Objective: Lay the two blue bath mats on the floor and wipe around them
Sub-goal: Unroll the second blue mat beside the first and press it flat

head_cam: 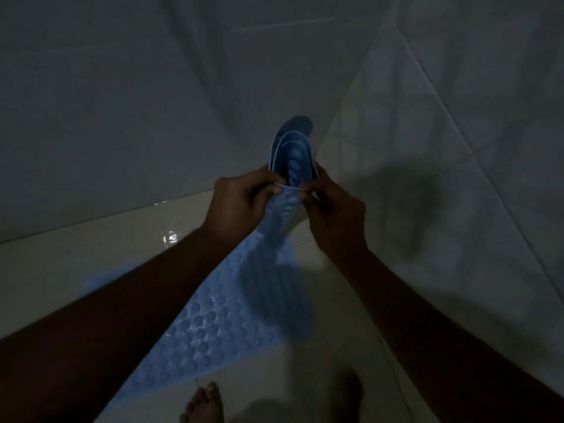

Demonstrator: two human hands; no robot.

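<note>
Two blue bath mats are called for, and neither lies flat on the floor yet, as far as this dim view shows. On the left, glossy cream floor tiles carry a bright wet-looking glint near the foot of the tiled wall; nothing in sight tells me whether any wiping has been done, and no cloth or mop is visible.

Moving inward, the left hand pinches the upper edge of a bubble-textured blue bath mat, its fingers closed on the material. That mat hangs from the hands and drapes downward toward the person; its lower left corner seems to reach the floor, though the forearm hides much of it and I cannot tell how much is resting there.

Between the hands, above the pinched edge, curled blue layers stand up like a loose roll. Whether this is the second mat or the folded end of the first I cannot tell.

To the right, the right hand grips the same upper edge, fingers closed narrowly on it, just beside the left. Bare toes show at the bottom edge, close to the hanging mat.

My judgement: the task is at an early stage, the mats being separated or unrolled. Spreading both flat and wiping around them are left.
</note>
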